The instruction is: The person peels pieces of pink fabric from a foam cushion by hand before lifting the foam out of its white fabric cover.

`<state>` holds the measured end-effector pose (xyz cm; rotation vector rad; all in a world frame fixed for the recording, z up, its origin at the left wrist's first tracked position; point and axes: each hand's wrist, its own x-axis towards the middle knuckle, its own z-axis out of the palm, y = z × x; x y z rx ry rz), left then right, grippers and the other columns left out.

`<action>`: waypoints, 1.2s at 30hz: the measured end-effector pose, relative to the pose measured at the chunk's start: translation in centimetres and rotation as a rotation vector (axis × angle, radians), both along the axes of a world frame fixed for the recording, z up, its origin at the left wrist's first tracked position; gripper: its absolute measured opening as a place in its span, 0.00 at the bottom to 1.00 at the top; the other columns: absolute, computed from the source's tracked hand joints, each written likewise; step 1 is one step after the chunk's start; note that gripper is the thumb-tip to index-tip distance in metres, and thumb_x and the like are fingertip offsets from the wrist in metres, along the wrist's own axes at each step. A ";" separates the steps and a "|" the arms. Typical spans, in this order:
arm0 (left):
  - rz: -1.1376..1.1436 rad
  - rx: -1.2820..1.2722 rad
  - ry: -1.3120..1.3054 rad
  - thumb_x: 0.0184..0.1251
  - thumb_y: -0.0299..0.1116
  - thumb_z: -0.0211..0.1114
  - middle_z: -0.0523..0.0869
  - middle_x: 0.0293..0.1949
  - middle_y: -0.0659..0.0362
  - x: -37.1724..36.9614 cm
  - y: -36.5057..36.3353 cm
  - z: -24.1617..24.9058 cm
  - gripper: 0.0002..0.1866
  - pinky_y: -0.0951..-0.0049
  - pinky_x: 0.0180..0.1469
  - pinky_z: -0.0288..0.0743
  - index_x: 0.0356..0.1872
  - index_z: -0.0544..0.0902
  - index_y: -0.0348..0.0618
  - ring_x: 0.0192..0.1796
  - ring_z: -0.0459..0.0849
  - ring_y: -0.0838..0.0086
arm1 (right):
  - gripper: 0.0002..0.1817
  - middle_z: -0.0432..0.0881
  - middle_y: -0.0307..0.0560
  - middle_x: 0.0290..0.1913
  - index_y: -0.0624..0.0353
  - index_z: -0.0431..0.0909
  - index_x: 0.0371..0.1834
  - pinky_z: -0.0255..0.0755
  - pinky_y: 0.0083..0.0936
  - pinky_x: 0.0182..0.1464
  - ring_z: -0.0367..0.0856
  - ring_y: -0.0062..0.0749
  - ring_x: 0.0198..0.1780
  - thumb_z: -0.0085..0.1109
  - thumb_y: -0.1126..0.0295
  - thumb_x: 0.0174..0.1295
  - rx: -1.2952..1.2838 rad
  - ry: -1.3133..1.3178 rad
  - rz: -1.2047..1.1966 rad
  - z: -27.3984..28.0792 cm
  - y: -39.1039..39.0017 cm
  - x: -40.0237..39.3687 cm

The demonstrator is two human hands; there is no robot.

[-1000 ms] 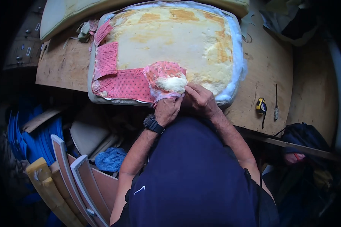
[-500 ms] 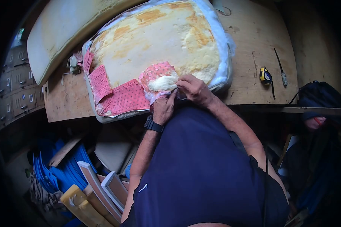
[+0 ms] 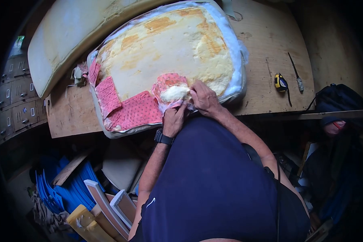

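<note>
A foam cushion [image 3: 149, 60], yellowed with orange-brown patches, lies on the workbench with white wadding [image 3: 231, 52] along its far and right edges. Pink dotted fabric [image 3: 135, 109] covers its near left corner. A loose pink fabric flap [image 3: 171, 79] is folded back around a pale tuft of foam [image 3: 174, 94]. My left hand [image 3: 174, 120], wearing a black watch, grips the flap's near edge, thumb on top. Just right of the tuft, my right hand [image 3: 205, 98] is closed in a pinch; what lies between its fingertips is too small to make out.
A second long cushion [image 3: 68, 48] leans behind. On the right of the bench [image 3: 258, 36] lie a tape measure [image 3: 281, 82], a thin pointed tool [image 3: 296, 72] and a black bag [image 3: 338, 101]. Drawers [image 3: 22, 103] stand left; blue sheets [image 3: 74, 181] and padded pieces [image 3: 99, 205] lie below.
My right hand has turned slightly, its fingers staying by the tuft. The pink flap looks a little lower and folded differently. The whole view has shifted slightly.
</note>
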<state>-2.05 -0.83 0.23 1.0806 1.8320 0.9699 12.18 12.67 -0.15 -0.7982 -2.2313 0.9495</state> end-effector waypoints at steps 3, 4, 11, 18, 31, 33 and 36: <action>0.090 0.093 -0.052 0.79 0.43 0.63 0.92 0.38 0.53 0.8 1.8 2.6 0.19 0.67 0.42 0.80 0.53 0.86 0.35 0.37 0.89 0.67 | 0.13 0.79 0.56 0.44 0.62 0.76 0.51 0.79 0.42 0.48 0.84 0.52 0.45 0.63 0.69 0.67 -0.088 0.101 0.095 1.7 0.4 1.3; 0.097 0.097 -0.056 0.79 0.43 0.63 0.92 0.38 0.53 1.0 1.9 3.3 0.19 0.67 0.42 0.80 0.53 0.86 0.35 0.37 0.89 0.67 | 0.13 0.79 0.56 0.44 0.62 0.76 0.51 0.79 0.42 0.48 0.84 0.52 0.45 0.63 0.69 0.67 -0.084 0.096 0.102 1.8 0.2 1.3; 0.140 0.030 -0.191 0.81 0.46 0.60 0.92 0.43 0.49 1.3 1.3 2.5 0.21 0.64 0.48 0.81 0.54 0.86 0.36 0.43 0.91 0.62 | 0.12 0.82 0.55 0.46 0.61 0.83 0.51 0.82 0.34 0.45 0.86 0.47 0.47 0.67 0.74 0.66 -0.062 0.202 0.154 0.8 0.8 1.2; -0.362 0.122 0.718 0.80 0.34 0.57 0.90 0.45 0.45 0.2 0.1 2.1 0.16 0.57 0.50 0.80 0.60 0.85 0.42 0.45 0.88 0.50 | 0.05 0.74 0.52 0.36 0.61 0.75 0.42 0.79 0.40 0.36 0.82 0.52 0.35 0.61 0.76 0.67 0.340 -0.015 -0.028 0.2 -0.2 -1.0; 0.050 0.035 0.080 0.79 0.38 0.64 0.90 0.49 0.54 0.5 -0.7 0.9 0.18 0.64 0.53 0.82 0.59 0.83 0.36 0.53 0.87 0.68 | 0.19 0.81 0.58 0.49 0.63 0.78 0.61 0.77 0.35 0.54 0.83 0.48 0.50 0.61 0.70 0.68 -0.409 0.144 0.051 2.8 0.8 0.9; -0.089 0.298 0.457 0.78 0.37 0.65 0.90 0.48 0.55 0.3 -0.7 -0.2 0.17 0.64 0.53 0.82 0.59 0.84 0.37 0.53 0.88 0.69 | 0.22 0.81 0.55 0.50 0.64 0.77 0.65 0.77 0.34 0.54 0.84 0.45 0.51 0.62 0.70 0.69 -0.133 -0.011 0.077 2.9 0.3 0.8; -0.253 0.336 0.790 0.77 0.36 0.66 0.89 0.51 0.54 0.5 0.5 1.7 0.16 0.70 0.55 0.79 0.59 0.85 0.41 0.51 0.87 0.69 | 0.21 0.81 0.52 0.49 0.63 0.78 0.63 0.78 0.33 0.53 0.84 0.39 0.50 0.64 0.71 0.68 -0.226 0.001 0.106 1.7 0.4 1.1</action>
